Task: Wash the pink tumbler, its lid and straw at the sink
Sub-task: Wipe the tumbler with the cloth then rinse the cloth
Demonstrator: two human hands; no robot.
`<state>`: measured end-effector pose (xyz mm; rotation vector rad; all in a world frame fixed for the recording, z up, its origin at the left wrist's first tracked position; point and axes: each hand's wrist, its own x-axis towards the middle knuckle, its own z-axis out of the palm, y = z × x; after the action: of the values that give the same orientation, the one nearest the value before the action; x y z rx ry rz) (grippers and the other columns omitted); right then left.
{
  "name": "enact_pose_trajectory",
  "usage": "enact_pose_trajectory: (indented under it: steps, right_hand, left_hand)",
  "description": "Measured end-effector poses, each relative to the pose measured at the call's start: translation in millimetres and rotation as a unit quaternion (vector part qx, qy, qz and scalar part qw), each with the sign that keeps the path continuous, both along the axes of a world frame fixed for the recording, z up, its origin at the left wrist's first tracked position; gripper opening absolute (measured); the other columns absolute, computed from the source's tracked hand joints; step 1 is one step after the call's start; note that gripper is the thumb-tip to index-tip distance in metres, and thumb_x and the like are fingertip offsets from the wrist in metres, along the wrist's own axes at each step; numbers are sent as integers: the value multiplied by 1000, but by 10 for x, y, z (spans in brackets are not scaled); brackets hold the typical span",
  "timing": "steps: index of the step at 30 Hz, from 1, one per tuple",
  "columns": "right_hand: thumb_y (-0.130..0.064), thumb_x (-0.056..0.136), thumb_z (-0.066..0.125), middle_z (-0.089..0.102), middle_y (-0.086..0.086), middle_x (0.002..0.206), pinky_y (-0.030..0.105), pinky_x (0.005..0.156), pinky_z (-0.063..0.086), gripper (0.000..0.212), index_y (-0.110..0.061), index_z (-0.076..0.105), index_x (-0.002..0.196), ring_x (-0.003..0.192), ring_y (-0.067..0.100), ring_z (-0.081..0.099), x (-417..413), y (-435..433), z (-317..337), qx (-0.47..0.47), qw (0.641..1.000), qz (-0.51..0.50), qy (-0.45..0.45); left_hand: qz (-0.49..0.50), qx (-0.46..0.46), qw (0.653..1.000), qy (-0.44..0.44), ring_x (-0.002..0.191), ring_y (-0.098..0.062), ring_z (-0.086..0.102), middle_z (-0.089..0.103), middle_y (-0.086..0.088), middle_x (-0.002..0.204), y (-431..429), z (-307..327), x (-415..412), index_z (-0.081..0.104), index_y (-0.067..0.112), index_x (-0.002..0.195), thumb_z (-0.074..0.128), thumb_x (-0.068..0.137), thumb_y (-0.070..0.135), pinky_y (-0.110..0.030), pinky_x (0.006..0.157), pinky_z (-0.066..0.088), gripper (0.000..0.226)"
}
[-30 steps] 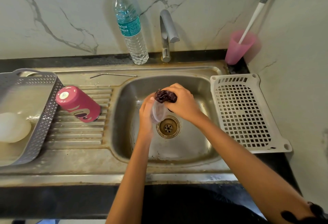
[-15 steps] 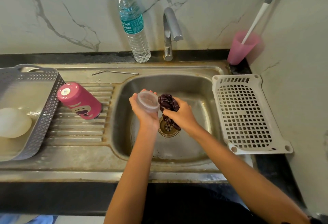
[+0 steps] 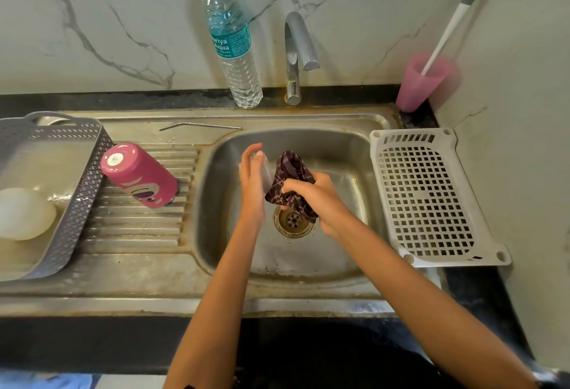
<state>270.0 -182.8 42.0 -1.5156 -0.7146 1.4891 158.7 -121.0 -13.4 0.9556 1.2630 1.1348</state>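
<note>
- Head view: left hand (image 3: pixel 251 178) upright over the steel sink basin (image 3: pixel 339 253), fingers curled about a clear plastic lid (image 3: pixel 264 169), blurred and held on edge.
- Right hand (image 3: pixel 311 195) just beside, closed tight round a bunched dark maroon patterned cloth (image 3: pixel 290 177), cloth pressed against the lid's face above the brass drain (image 3: pixel 293 220).
- Step in hand, by the look of it: scrubbing the lid; next move likely calls for turning it to reach the other face, then a rinse under the curved chrome tap (image 3: pixel 296 55), no water seen running.
- Pink cylindrical tumbler with a cartoon face (image 3: pixel 140 174) lying on its side on the ribbed steel drainboard (image 3: pixel 135 225), well apart from both hands.
- Thin bent metal straw (image 3: pixel 200 125) flat on the sink's back ledge, untouched.
</note>
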Motion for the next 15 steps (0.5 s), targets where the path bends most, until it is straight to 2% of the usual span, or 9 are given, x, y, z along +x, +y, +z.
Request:
enact_pose_trajectory:
  steps: [3, 5, 8, 10, 12, 13, 15]
  right_hand:
    - [-9, 79, 69, 72, 19, 85, 34, 72, 58, 14, -5, 69, 93, 74, 31, 70, -5, -15, 25, 9, 999, -24, 25]
    - [-7, 81, 68, 71, 18, 86, 28, 64, 58, 14, -2, 68, 94, 74, 31, 69, -17, -21, 26, 16, 998, -37, 48]
    - [-4, 83, 66, 70, 16, 85, 22, 55, 52, 11, -5, 68, 94, 73, 29, 68, -27, -11, 51, 33, 995, -58, 77]
    - [-4, 83, 65, 70, 16, 85, 24, 60, 54, 14, -5, 68, 97, 73, 27, 68, -21, 31, 61, 62, 991, -75, 88]
    - [-5, 83, 66, 70, 20, 86, 31, 69, 56, 17, -5, 67, 100, 75, 27, 68, -17, 90, 52, 90, 991, -73, 64]
    - [-6, 82, 68, 70, 21, 89, 34, 74, 56, 18, -7, 68, 100, 78, 28, 68, -23, 105, 44, 98, 992, -63, 43]
    - [-9, 80, 70, 72, 13, 89, 32, 76, 56, 19, -13, 69, 98, 84, 22, 70, -46, 102, 20, 109, 993, -38, -5]
  left_hand:
    - [-24, 12, 999, 21, 111, 14, 41, 46, 5, 134, -13, -13, -39, 54, 26, 124, 44, 102, 34, -14, 84, 33, 26]
    - [-39, 21, 998, 39, 113, 14, 41, 45, 5, 136, -6, -10, -64, 54, 28, 125, 45, 102, 34, -14, 85, 33, 26]
    - [-63, 24, 996, 53, 119, 5, 44, 45, 3, 136, 8, -35, -116, 56, 34, 124, 47, 100, 39, -22, 91, 38, 26]
    - [-76, 17, 995, 60, 122, -11, 51, 51, 0, 133, -26, -71, -126, 58, 42, 118, 47, 93, 51, -36, 99, 43, 29]
    - [-62, -9, 997, 52, 124, -24, 52, 58, -1, 129, -70, -70, -106, 60, 48, 113, 45, 84, 61, -44, 94, 43, 35]
    - [-46, -25, 998, 43, 123, -26, 53, 59, -1, 128, -72, -60, -90, 61, 48, 112, 46, 82, 63, -47, 94, 43, 37]
    - [-16, -58, 998, 6, 122, -25, 54, 59, -2, 130, -45, -14, -66, 62, 47, 113, 49, 80, 64, -52, 104, 42, 39]
